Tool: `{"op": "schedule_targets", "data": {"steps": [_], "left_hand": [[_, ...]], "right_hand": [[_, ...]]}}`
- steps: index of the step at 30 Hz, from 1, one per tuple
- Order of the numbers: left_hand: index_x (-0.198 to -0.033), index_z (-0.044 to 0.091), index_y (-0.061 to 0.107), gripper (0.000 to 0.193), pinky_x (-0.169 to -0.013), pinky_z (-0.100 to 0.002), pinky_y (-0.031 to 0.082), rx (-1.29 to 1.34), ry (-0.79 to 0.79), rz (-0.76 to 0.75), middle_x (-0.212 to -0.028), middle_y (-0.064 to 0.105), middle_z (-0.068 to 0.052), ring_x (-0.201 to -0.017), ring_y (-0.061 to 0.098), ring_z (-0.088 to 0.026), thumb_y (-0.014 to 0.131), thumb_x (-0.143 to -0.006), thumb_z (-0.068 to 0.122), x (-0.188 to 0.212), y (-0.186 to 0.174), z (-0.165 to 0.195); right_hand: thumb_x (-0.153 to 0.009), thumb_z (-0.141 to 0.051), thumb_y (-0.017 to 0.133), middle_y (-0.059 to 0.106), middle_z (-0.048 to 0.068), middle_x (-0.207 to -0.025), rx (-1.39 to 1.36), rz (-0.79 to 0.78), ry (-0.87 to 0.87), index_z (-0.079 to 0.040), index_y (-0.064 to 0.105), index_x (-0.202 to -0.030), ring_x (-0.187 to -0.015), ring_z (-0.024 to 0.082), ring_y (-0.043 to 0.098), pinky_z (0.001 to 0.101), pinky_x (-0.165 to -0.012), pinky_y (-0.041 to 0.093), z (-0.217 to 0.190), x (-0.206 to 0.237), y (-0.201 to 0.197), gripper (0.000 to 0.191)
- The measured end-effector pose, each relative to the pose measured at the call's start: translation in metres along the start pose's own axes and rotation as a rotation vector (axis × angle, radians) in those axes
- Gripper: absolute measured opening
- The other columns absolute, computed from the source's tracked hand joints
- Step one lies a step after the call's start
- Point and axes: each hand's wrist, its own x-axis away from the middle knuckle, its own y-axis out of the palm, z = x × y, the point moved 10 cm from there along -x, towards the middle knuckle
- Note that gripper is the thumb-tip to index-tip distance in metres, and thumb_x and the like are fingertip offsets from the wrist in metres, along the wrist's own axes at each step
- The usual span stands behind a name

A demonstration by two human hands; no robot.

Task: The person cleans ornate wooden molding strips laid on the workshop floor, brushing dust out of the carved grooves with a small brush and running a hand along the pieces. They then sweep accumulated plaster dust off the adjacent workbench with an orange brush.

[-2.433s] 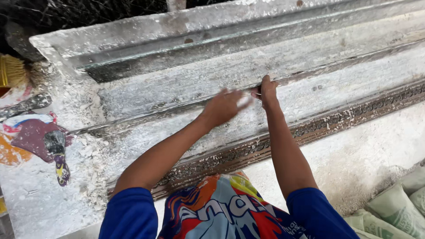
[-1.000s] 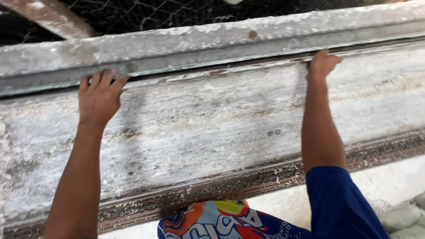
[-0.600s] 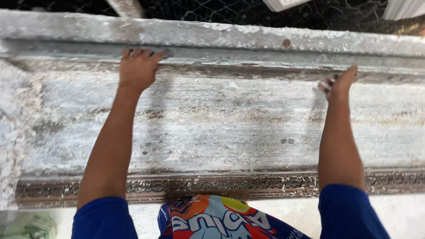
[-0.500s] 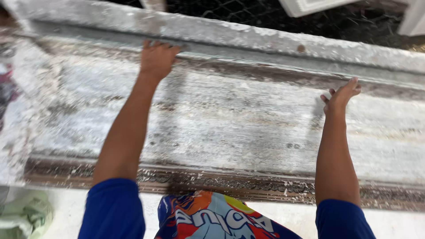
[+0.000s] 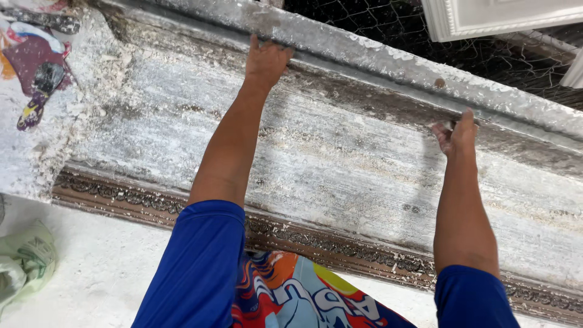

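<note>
Wire mesh [image 5: 388,24] backs a plaster-crusted table [image 5: 121,121]. On it lies a long white-dusted mould [image 5: 340,164], ornate along its near edge. I see my left hand [image 5: 266,59] hooked over the mould's far rail, fingers curled; my right hand [image 5: 456,132] pinches the same rail further right.

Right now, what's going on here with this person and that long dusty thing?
A person in blue sleeves leans over a long mould coated in white plaster dust. Both arms stretch across it to its far edge. The left hand presses on the far ridge with its fingers curled over the top, and the right hand grips the same ridge further along. An ornate carved strip runs along the near side. Wire mesh stands behind the mould, and a crumpled sack lies on the floor.
</note>
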Motion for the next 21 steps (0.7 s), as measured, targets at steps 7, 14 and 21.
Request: {"op": "schedule_targets", "data": {"steps": [7,14,21], "left_hand": [[-0.165,0.015,0.030,0.069,-0.123,-0.061,0.019,0.219,0.010,0.540,-0.167,0.026,-0.021,-0.155,0.025,-0.039,0.060,-0.105,0.032,0.089,0.024,-0.021],[-0.156,0.001,0.039,0.060,-0.126,-0.052,0.027,0.915,-0.399,0.600,-0.163,0.038,-0.025,-0.155,0.033,-0.043,0.047,-0.109,0.037,0.301,0.141,-0.060],[-0.153,0.011,0.046,0.053,-0.126,-0.057,0.017,0.633,-0.750,0.546,-0.166,0.034,-0.024,-0.159,0.025,-0.042,0.029,-0.109,0.037,0.462,0.174,-0.147]], "right_hand": [[-0.104,-0.047,0.054,0.045,-0.002,-0.142,-0.087,0.017,-0.372,-0.027,0.027,-0.157,-0.105,0.013,0.054,0.0337,-0.086,0.053,0.072,0.032,0.025,0.062],[-0.104,-0.045,0.042,0.050,0.011,-0.152,-0.010,-0.847,0.193,-0.013,0.030,-0.157,-0.133,0.026,0.055,0.0425,-0.107,0.047,0.321,0.249,0.271,0.062],[-0.106,-0.060,0.037,0.027,0.022,-0.165,-0.125,-1.679,0.876,-0.013,0.017,-0.166,-0.150,0.037,0.034,0.0489,-0.123,0.027,0.354,0.527,0.391,0.079]]}}
